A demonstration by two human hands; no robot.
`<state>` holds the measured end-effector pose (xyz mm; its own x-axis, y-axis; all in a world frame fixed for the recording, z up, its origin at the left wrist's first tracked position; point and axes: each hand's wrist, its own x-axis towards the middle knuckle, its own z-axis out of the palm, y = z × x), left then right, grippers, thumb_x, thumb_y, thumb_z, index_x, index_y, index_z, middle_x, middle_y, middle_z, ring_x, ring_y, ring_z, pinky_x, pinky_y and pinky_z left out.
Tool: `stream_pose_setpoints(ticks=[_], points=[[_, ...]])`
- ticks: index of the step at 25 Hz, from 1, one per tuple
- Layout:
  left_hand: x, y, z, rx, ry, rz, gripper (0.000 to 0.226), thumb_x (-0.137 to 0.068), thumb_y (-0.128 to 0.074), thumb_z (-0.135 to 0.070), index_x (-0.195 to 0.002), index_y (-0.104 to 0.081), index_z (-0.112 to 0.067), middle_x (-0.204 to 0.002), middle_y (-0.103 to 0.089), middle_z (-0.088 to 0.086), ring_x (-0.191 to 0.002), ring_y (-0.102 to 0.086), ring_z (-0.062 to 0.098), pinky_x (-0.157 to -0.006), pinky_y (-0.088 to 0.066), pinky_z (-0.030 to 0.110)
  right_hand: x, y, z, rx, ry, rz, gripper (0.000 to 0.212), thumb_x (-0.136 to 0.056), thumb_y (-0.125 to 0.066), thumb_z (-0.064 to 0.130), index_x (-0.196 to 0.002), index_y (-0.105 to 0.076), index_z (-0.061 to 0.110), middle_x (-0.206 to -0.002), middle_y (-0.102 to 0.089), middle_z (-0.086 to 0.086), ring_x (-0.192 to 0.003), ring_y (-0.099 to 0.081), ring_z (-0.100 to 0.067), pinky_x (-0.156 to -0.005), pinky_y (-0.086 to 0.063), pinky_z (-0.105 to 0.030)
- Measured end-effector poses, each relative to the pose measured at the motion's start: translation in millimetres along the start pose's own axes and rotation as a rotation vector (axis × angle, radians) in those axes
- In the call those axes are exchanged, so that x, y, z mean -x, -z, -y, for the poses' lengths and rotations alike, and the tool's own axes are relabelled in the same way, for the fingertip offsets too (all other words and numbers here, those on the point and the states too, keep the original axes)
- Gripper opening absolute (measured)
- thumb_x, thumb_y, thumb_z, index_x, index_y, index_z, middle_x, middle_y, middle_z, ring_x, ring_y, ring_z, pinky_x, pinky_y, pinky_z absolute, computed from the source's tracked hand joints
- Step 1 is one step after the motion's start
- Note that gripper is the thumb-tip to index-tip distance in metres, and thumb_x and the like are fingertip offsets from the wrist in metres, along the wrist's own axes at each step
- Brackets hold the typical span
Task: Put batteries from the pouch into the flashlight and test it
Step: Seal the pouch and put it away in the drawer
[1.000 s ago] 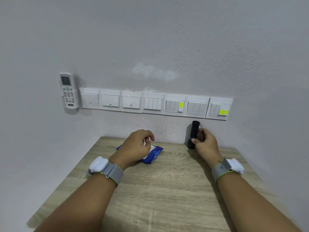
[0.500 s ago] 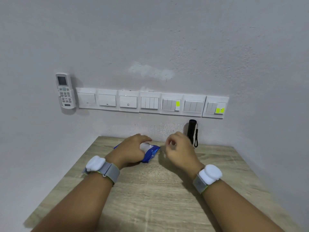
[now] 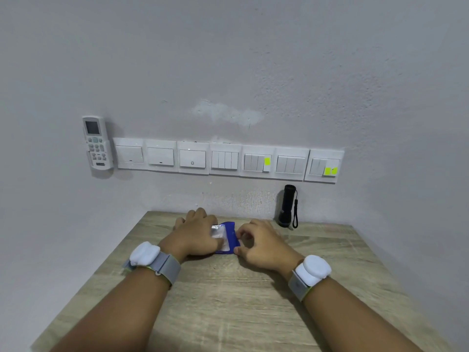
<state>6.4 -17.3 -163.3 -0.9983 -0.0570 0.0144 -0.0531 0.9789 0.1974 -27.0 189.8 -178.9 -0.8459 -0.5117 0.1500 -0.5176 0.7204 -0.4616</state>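
On the wooden worktop [image 3: 228, 301] by the grey wall, our left hand [image 3: 195, 235] lies flat on the blue pouch [image 3: 230, 233], grip apart; our right hand [image 3: 261, 241] pinches its edge. The flashlight [image 3: 288, 205] stands upright under the wall switches [image 3: 225, 160].

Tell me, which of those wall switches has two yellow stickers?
The switch plate at the far right end of the row. The third plate from the right has only one yellow sticker; the rest have none.

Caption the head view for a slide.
Left hand presses and right hand pinches the blue pouch; black flashlight stands by the wall.
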Motion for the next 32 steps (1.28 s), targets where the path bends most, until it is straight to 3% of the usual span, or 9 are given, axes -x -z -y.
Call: stream_pose_setpoints(ticks=[4, 7, 9, 13, 16, 20, 26, 29, 32], points=[[-1, 3, 1, 0.243, 0.033, -0.106, 0.037, -0.085, -0.068, -0.052, -0.112, -0.054, -0.03, -0.114, -0.064, -0.001, -0.106, -0.061, 0.023, -0.089, -0.047, 0.039, -5, 0, -8, -0.082, -0.018, -0.028, 0.034, -0.079, -0.068, 0.033, -0.113, -0.066, 0.033, -0.108, -0.054, 0.008, -0.113, -0.051, -0.019, -0.103, -0.044, -0.042], [0, 6, -4, 0.515, 0.006, -0.216, 0.035, -0.088, -0.074, -0.033, -0.12, -0.06, -0.03, -0.109, -0.071, -0.001, -0.095, -0.068, 0.019, -0.081, -0.053, 0.032, -4, 7, -9, -0.22, -0.065, -0.117, 0.028, -0.087, -0.067, 0.023, -0.115, -0.067, 0.027, -0.101, -0.062, 0.008, -0.094, -0.059, -0.009, -0.084, -0.046, -0.022], [4, 9, -12, 0.689, -0.051, -0.309, 0.029, -0.093, -0.072, -0.022, -0.119, -0.063, -0.031, -0.104, -0.072, -0.003, -0.093, -0.069, 0.016, -0.079, -0.055, 0.03, -7, 16, -11, -0.397, -0.173, -0.196, 0.003, -0.089, -0.069, 0.024, -0.091, -0.071, 0.024, -0.08, -0.068, 0.009, -0.072, -0.061, -0.005, -0.07, -0.044, -0.022], [12, 11, -25, 0.962, -0.128, -0.31, 0.023, -0.094, -0.073, -0.018, -0.104, -0.062, -0.036, -0.102, -0.071, -0.004, -0.098, -0.072, 0.024, -0.08, -0.064, 0.039, -8, 27, -21, -1.013, -0.245, -0.286, 0.03, -0.092, -0.071, 0.018, -0.063, -0.069, 0.011, -0.061, -0.06, -0.008, -0.055, -0.052, -0.019, -0.061, -0.043, -0.031], [20, 10, -31, 0.762, -0.191, -0.272, 0.043, -0.089, -0.076, -0.026, -0.121, -0.053, -0.045, -0.118, -0.066, -0.012, -0.103, -0.069, 0.014, -0.093, -0.061, 0.045, -6, 34, -22, -1.037, -0.144, -0.418, 0.016, -0.091, -0.072, 0.015, -0.077, -0.073, 0.008, -0.062, -0.067, 0.0, -0.058, -0.06, -0.015, -0.061, -0.051, -0.031], [27, 14, -39, 0.449, -0.302, -0.447, 0.096, -0.085, -0.078, -0.03, -0.156, -0.016, -0.045, -0.157, -0.021, -0.017, -0.143, -0.032, 0.008, -0.114, -0.037, 0.034, -8, 36, -14, -0.885, -0.051, -0.494, 0.011, -0.092, -0.071, 0.009, -0.085, -0.075, 0.015, -0.073, -0.076, 0.003, -0.061, -0.067, -0.006, -0.061, -0.052, -0.02], [15, 5, -39, 0.361, -0.371, -0.572, 0.046, -0.093, -0.065, -0.037, -0.138, -0.058, -0.032, -0.133, -0.059, -0.012, -0.132, -0.046, 0.014, -0.112, -0.042, 0.045, -2, 30, -9, -0.787, -0.015, -0.366, 0.008, -0.089, -0.073, 0.007, -0.089, -0.078, 0.013, -0.087, -0.076, -0.015, -0.087, -0.072, -0.038, -0.075, -0.063, -0.041], [15, 8, -40, 0.321, -0.249, -0.528, 0.023, -0.09, -0.067, -0.04, -0.111, -0.06, -0.04, -0.113, -0.059, -0.017, -0.12, -0.047, 0.015, -0.101, -0.044, 0.039, -1, 26, -8, -0.769, -0.002, -0.286, 0.009, -0.09, -0.069, 0.019, -0.092, -0.078, 0.02, -0.091, -0.078, -0.005, -0.092, -0.073, -0.03, -0.089, -0.059, -0.05], [18, 9, -39, 0.376, -0.223, -0.452, 0.019, -0.092, -0.066, -0.036, -0.107, -0.056, -0.041, -0.107, -0.057, -0.012, -0.112, -0.049, 0.021, -0.094, -0.048, 0.039, 0, 21, -6, -0.788, -0.011, -0.266, 0.016, -0.088, -0.064, 0.029, -0.097, -0.077, 0.026, -0.096, -0.077, 0.0, -0.099, -0.072, -0.027, -0.093, -0.056, -0.056]])
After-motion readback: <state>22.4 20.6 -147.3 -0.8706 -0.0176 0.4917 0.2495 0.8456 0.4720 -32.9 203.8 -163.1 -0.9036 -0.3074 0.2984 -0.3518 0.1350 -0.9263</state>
